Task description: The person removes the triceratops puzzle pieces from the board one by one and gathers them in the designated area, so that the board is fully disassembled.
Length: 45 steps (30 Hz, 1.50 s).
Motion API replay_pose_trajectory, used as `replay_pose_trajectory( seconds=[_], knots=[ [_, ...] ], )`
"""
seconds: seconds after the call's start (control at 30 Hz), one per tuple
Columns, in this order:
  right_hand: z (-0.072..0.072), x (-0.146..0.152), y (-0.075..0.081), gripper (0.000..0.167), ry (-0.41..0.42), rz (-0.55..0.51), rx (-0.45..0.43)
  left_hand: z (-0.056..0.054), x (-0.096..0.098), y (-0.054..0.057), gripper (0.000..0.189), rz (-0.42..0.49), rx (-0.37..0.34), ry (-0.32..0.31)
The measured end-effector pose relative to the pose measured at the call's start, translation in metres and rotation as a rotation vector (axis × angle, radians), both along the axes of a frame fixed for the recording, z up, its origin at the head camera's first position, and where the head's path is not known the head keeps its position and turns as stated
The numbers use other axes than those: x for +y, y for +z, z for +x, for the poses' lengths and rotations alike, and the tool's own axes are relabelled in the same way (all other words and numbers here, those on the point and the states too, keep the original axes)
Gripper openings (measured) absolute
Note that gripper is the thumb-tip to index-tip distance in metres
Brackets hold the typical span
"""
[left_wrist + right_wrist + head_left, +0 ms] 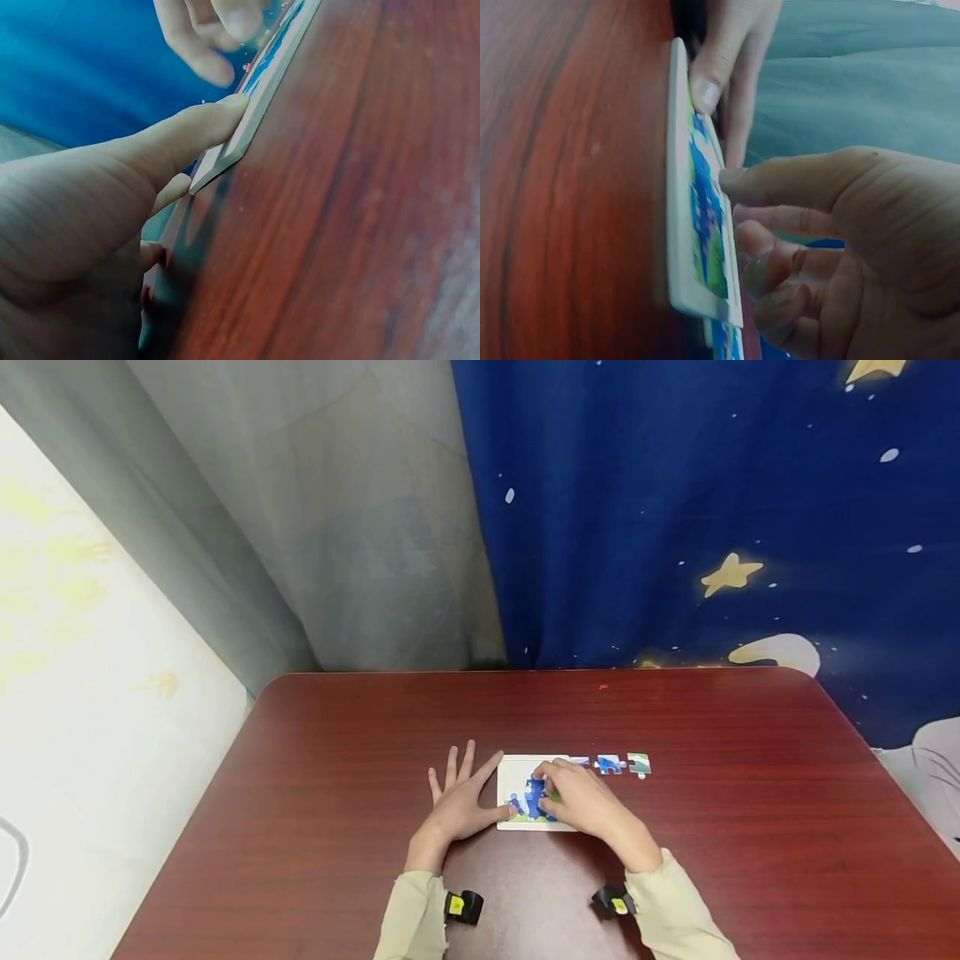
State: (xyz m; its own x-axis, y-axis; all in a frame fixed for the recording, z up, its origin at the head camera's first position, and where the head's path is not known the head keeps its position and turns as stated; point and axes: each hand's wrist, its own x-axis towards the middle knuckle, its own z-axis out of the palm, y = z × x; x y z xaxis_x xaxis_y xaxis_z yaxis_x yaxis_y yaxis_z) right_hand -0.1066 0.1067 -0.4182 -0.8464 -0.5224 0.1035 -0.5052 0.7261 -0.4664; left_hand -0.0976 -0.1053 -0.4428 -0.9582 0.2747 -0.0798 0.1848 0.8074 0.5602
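Note:
A white-framed jigsaw puzzle board (505,777) lies on the table, partly filled with a picture in blue and green. My left hand (461,807) rests at its left side, fingers straight and spread, with the thumb pressing down on the near left corner. In the left wrist view that thumb (199,127) lies over the board's rim. My right hand (588,802) is over the right part of the board and hides some of it. Its thumb (772,180) and bent fingers stand apart, close over the picture, and no piece shows between them.
Loose jigsaw pieces lie beyond the right hand: a blue one (609,764), a green and white one (640,764), and a purplish one (579,761) by the board's edge. A tiny red bit (603,687) lies near the far edge of the table (360,735). Curtains hang behind.

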Motion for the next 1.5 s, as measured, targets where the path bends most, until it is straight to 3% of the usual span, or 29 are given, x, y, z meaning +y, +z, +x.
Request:
replay_pose_trajectory(
  seconds=[0.13, 0.43, 0.67, 1.03, 1.27, 1.5],
  knots=[
    [-0.002, -0.007, -0.003, 0.031, -0.016, 0.048, -0.017, 0.001, 0.000, 0.001, 0.081, 0.000, 0.003, -0.001],
    [-0.005, -0.007, -0.003, 0.025, -0.044, -0.008, -0.067, 0.000, 0.001, 0.001, 0.081, -0.005, 0.012, -0.001],
    [-0.006, 0.000, -0.003, 0.033, -0.125, 0.008, -0.081, 0.000, 0.000, 0.001, 0.081, -0.013, 0.007, 0.000],
    [-0.009, 0.003, -0.008, 0.025, -0.063, -0.045, -0.080, 0.000, 0.001, 0.001, 0.081, -0.015, 0.010, 0.003],
    [-0.010, 0.004, -0.009, 0.027, -0.053, -0.070, -0.145, -0.001, 0.001, 0.000, 0.081, -0.012, 0.010, 0.003],
    [-0.011, 0.005, -0.009, 0.032, 0.011, -0.085, -0.123, -0.001, 0.001, 0.000, 0.081, -0.004, 0.004, 0.004]
  ],
)
